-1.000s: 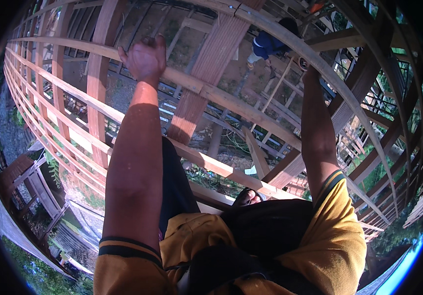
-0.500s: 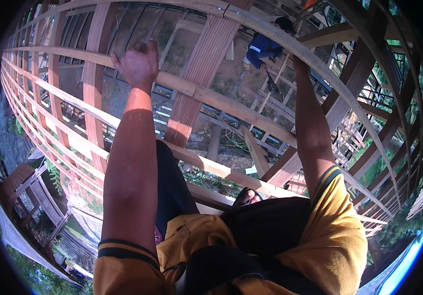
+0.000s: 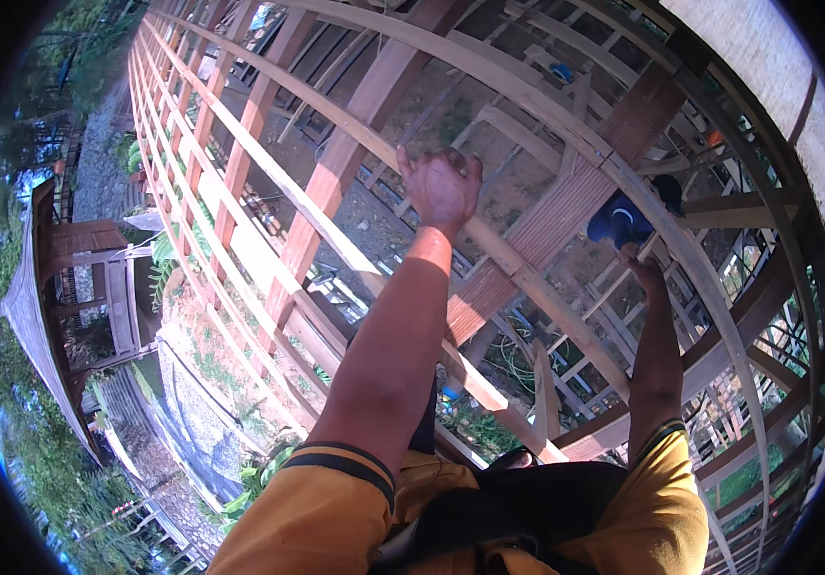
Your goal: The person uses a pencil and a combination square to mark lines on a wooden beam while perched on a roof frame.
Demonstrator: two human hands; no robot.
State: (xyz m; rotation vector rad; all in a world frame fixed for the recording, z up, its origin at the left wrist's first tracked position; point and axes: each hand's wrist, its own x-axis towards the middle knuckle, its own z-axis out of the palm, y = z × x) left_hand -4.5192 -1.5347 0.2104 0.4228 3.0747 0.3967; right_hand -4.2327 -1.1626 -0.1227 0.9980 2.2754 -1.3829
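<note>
My left hand (image 3: 441, 187) is curled over a pale wooden batten (image 3: 556, 311), its fingers bent around the far side. Beneath that batten crosses a broad, grooved reddish rafter (image 3: 546, 230). Farther right, my right arm stretches forward, and my right hand (image 3: 639, 266) appears small, below the long upper batten (image 3: 527, 88). Its fingers are too indistinct to tell whether they hold anything. In the picture it overlaps a co-worker in blue (image 3: 618, 222) who is lower down inside the frame. A lower batten (image 3: 489, 393) runs in front of my legs.
Several thin battens over reddish rafters (image 3: 312, 206) form an open grid with gaps down to the ground. Loose timber lies below. A roofed wooden hut (image 3: 91, 225) and a stony path (image 3: 197, 412) are at left. Dark beams (image 3: 767, 287) cross at right.
The view has swung left, bringing the hut further in. My left hand stays on the batten. My right hand has come off the upper batten and now shows below it.
</note>
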